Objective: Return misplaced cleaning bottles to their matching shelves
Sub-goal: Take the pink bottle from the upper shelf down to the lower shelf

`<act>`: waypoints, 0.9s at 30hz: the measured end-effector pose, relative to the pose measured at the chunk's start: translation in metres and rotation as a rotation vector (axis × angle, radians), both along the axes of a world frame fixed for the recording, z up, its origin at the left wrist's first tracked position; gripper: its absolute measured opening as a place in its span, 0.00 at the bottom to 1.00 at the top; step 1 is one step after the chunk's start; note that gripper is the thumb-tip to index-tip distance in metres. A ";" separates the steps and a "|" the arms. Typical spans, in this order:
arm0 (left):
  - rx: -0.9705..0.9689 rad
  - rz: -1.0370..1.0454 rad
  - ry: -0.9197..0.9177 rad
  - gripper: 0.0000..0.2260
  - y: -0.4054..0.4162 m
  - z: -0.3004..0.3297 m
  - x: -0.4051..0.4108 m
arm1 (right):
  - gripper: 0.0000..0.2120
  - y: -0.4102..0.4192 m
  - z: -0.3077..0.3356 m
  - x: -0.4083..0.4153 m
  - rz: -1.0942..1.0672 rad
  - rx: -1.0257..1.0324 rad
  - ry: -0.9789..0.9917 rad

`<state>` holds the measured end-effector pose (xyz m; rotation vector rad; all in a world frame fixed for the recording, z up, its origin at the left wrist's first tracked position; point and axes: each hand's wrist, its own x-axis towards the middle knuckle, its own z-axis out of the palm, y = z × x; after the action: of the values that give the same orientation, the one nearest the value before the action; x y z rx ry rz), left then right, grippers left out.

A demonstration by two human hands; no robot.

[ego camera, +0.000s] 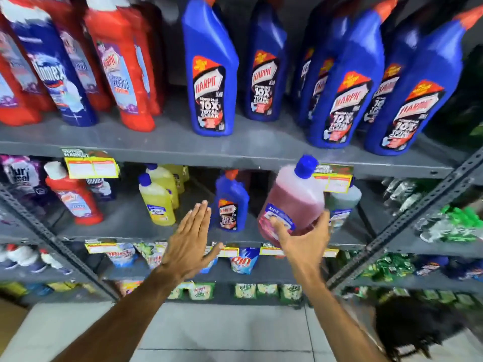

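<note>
The right hand (pixel 300 237) grips a translucent plastic bottle of pink liquid with a blue cap (pixel 295 199) from below, holding it tilted in front of the grey metal middle shelf (pixel 125 226). Its cap reaches the yellow price tag (pixel 333 180) hanging from the shelf above. Just behind it stands a pale grey-green bottle (pixel 345 202); to its left, a small blue Harpic bottle (pixel 231 205), then two yellow bottles (pixel 156 202) and a red bottle (pixel 74 199). The left hand (pixel 192 241) is flat and empty, fingers straight, hovering beside the small blue bottle. Large blue Harpic bottles (pixel 211 71) crowd the top shelf.
</note>
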<state>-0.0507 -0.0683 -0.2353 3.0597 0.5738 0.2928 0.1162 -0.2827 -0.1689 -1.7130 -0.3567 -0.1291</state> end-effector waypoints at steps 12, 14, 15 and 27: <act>-0.128 0.092 0.144 0.48 0.065 -0.115 0.041 | 0.35 0.072 -0.133 0.039 -0.124 -0.101 0.160; -0.109 0.090 0.189 0.50 0.071 -0.126 0.051 | 0.35 0.082 -0.139 0.044 -0.142 -0.092 0.130; -0.108 0.088 0.203 0.50 0.074 -0.131 0.055 | 0.35 0.087 -0.141 0.046 -0.148 -0.089 0.134; -0.196 0.133 0.166 0.52 0.081 -0.159 0.067 | 0.35 0.102 -0.154 0.052 -0.099 -0.091 0.162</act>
<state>0.0160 0.0130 -0.3941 2.8786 0.7659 -0.0173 0.1678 -0.1803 -0.3226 -1.8184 -0.1592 -0.0460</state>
